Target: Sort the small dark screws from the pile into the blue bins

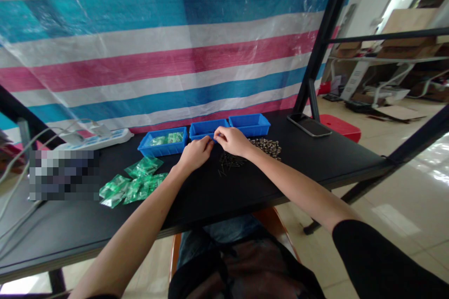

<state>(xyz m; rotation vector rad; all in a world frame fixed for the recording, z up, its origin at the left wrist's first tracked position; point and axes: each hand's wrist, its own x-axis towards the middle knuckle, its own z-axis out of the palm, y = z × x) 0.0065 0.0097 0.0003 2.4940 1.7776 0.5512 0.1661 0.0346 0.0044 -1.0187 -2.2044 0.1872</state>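
My left hand (196, 153) and my right hand (233, 141) meet fingertip to fingertip at the front edge of the middle blue bin (200, 128). Both are closed in a pinch; whatever lies between the fingers is too small to make out. Beneath my right wrist is a loose heap of dark, thin screws (228, 162), partly covered by the hand. Beside it lies a pile of small shiny metal pieces (271, 147). Left of my left hand stands a blue bin (163, 151) holding green-and-clear packets. Several green plastic packets (140, 184) are heaped on the table near my left forearm.
A third blue bin (249, 121) stands at the right of the row. A phone (310, 125) lies by the black frame post. On the left are a white power strip (108, 139) with cables and a blurred-out object (63, 175). Striped sheeting (168, 51) hangs behind the table.
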